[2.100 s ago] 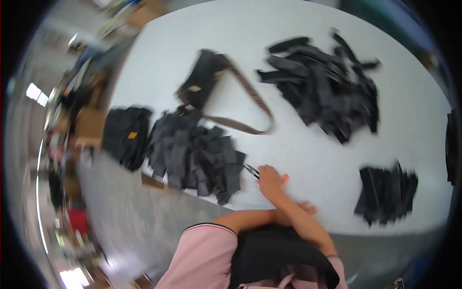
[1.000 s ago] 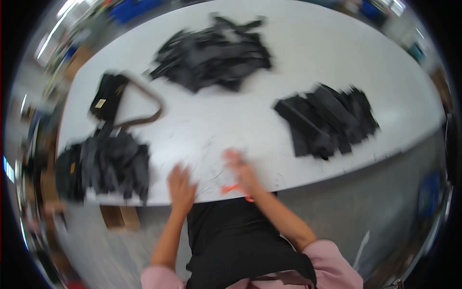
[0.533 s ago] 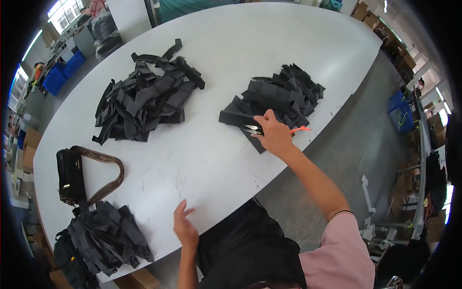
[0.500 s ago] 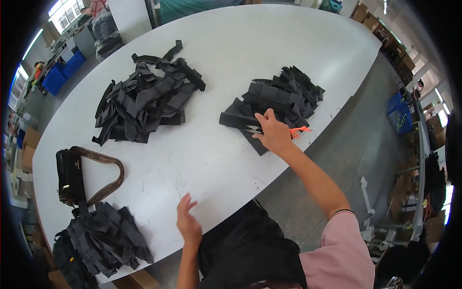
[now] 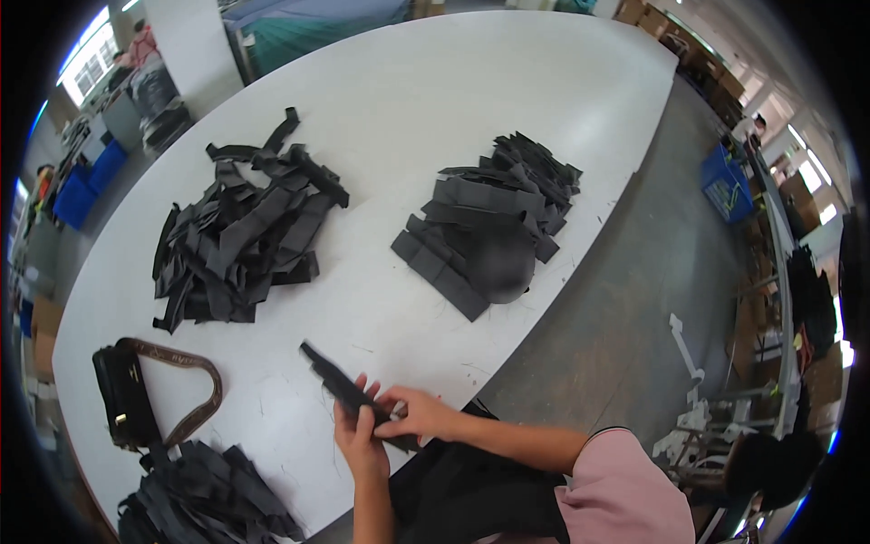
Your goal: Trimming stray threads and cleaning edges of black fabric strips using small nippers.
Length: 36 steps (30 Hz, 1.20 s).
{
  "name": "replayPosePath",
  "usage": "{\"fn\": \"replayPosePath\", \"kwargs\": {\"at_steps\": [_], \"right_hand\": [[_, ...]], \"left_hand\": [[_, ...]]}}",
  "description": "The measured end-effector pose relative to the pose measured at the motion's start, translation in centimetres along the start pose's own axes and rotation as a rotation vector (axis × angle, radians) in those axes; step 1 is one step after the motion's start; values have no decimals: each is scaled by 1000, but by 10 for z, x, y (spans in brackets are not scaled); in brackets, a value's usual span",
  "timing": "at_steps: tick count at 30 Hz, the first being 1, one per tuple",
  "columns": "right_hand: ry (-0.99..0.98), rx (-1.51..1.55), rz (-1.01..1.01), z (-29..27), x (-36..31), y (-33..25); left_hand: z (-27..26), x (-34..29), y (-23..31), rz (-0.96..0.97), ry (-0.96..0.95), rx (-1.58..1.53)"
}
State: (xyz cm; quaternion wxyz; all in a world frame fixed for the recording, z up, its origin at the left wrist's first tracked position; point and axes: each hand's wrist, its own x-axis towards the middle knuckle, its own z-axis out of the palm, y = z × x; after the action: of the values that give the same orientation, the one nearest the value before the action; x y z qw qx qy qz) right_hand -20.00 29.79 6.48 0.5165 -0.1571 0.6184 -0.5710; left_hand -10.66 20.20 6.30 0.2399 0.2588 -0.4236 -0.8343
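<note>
Here, at the near edge of a white table, the left hand grips a slanting black strip and the right hand pinches its lower part; leftward lies a dark heap, with a black shoulder bag just beyond it; farther off are a tangled pile, left, and a layered pile, right
</note>
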Motion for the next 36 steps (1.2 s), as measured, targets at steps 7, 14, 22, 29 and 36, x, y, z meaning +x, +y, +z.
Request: {"fn": "replayPosePath", "kwargs": {"at_steps": [7,14,22,29,36], "right_hand": [[148,-295,-345,5,-7,29],[200,-260,-391,20,15,8],[254,-469,-415,14,37,12],[-225,186,208,10,22,9],[106,-838,-618,33,-11,-20]], "left_hand": [[-19,-26,1,-35,290,213],[-10,-26,-10,18,136,485],[-48,-20,-3,113,199,570],[-43,-31,13,-179,259,97],[-46,-34,31,-235,300,336]]}}
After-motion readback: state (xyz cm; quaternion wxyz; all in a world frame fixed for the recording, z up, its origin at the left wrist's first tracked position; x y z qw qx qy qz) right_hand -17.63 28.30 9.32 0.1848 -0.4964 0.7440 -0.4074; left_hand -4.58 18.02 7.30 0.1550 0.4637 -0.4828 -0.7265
